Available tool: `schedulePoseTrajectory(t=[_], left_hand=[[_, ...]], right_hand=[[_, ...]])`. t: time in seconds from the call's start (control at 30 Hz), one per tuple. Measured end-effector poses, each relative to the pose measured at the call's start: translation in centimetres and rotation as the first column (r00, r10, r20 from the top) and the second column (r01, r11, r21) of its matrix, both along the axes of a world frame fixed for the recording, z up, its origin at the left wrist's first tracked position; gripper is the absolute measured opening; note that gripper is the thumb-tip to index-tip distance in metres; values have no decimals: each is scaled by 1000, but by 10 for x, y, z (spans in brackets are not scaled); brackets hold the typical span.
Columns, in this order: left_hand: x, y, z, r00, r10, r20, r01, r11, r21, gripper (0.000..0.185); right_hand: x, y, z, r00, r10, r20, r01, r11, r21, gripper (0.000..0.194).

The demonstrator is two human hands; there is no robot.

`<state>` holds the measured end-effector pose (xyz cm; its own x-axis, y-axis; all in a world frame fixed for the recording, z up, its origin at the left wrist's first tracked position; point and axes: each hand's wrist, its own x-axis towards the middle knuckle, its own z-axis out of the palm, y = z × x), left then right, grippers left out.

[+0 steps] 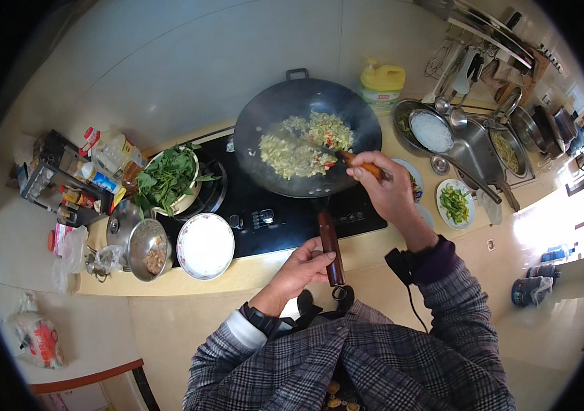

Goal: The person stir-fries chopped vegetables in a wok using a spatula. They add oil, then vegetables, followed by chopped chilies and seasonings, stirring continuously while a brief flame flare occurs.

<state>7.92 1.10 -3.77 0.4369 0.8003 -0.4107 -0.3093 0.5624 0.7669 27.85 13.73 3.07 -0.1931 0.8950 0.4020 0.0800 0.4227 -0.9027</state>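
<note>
A dark wok (pixel 271 180) sits on the black glass cooktop (pixel 292 226). Chopped pale-green vegetables with red pieces (pixel 307 144) fill its middle, and light steam hangs over them. My right hand (pixel 381 180) grips the wooden handle of a spatula (pixel 361 162); its metal blade lies blurred among the vegetables. Below the wok, my left hand (pixel 302 264) holds the wok's brown wooden handle (pixel 330 246), thumb on top and fingers at the side and beneath.
Left stand a bowl of leafy greens (pixel 168 177), an empty white plate (pixel 205 246) and a steel bowl with meat (pixel 153 257). Right are a plate of sliced green peppers (pixel 456 204), a strainer of white noodles (pixel 431 131), a sink (pixel 477 149) and a yellow jug (pixel 383 85).
</note>
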Motion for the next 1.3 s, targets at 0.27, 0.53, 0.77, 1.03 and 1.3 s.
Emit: schedulePoseTrajectory(t=[0.27, 0.53, 0.77, 1.03, 1.3], left_hand=[[0, 0, -1, 1000, 10, -19, -10, 1000, 7, 40], [0, 0, -1, 1000, 14, 14, -14, 1000, -22, 39], [0, 2, -1, 999, -10, -46, 10, 1000, 1, 40], [3, 3, 2, 998, 21, -52, -21, 1000, 3, 40], [2, 10, 2, 971, 229, -68, -227, 973, 39, 56]], right_hand=[[40, -6, 15, 969, -197, 149, 177, 974, 139, 11], [18, -10, -7, 979, -199, 48, 198, 980, 36, 9], [25, -46, 10, 992, -48, 114, 36, 994, 107, 8], [37, -9, 2, 908, -390, 152, 331, 891, 310, 11], [19, -46, 9, 974, -148, 173, 113, 973, 199, 9]])
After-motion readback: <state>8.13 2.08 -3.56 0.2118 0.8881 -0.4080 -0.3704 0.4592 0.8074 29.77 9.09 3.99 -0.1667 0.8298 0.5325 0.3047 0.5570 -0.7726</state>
